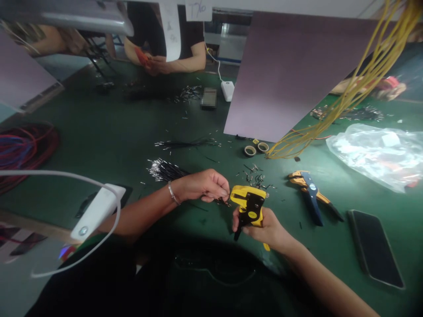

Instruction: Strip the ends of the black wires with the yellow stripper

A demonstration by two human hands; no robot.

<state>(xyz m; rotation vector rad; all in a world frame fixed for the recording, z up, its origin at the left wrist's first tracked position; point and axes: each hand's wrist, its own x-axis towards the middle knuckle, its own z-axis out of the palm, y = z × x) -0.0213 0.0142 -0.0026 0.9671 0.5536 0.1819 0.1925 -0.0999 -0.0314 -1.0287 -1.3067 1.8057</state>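
My right hand [264, 229] is wrapped round the handles of a yellow and black wire stripper [253, 204], its jaws turned left. Just left of the jaws, my left hand [211, 187] pinches a thin dark wire [228, 194], whose end is at the tool's mouth. Behind my left wrist lies a bundle of black wires [165, 171] with bare shiny ends. Farther back is a smaller row of black wires [188, 144]. Short cut wire pieces [257, 178] are scattered behind the stripper.
A second stripper [310, 191] and a phone [376, 248] lie at the right. Yellow wires [317, 136] hang near two tape rolls [250, 151] and a plastic bag [380, 154]. Red and blue cables [26, 149] are at left, a white power strip [99, 211] nearer. People sit across the table.
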